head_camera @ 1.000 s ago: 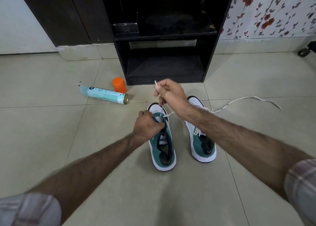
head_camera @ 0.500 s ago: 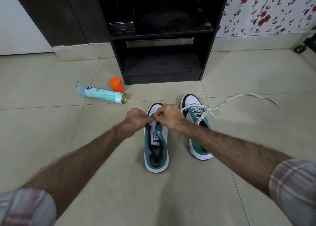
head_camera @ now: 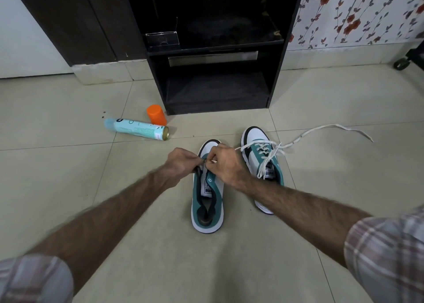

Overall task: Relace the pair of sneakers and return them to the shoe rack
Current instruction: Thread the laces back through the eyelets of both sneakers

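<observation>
**Two hands worked at the front of an unlaced sneaker on a tiled floor**

A pale blue spray can [head_camera: 135, 128] lay on its side on the beige tiled floor [head_camera: 57, 165], with an orange plastic cap [head_camera: 157, 114] standing just beside it. Behind them stood a black wooden shoe rack [head_camera: 215, 57]. The left hand [head_camera: 181, 164] pinched the eyelet edge of the unlaced teal and white sneaker [head_camera: 207, 199], fingers curled together. Touching it, the right hand [head_camera: 226, 164] pinched a white lace end over the same spot. Just to the right sat the laced teal and white sneaker [head_camera: 262, 156], its long white lace [head_camera: 321, 130] trailing across the floor.
</observation>
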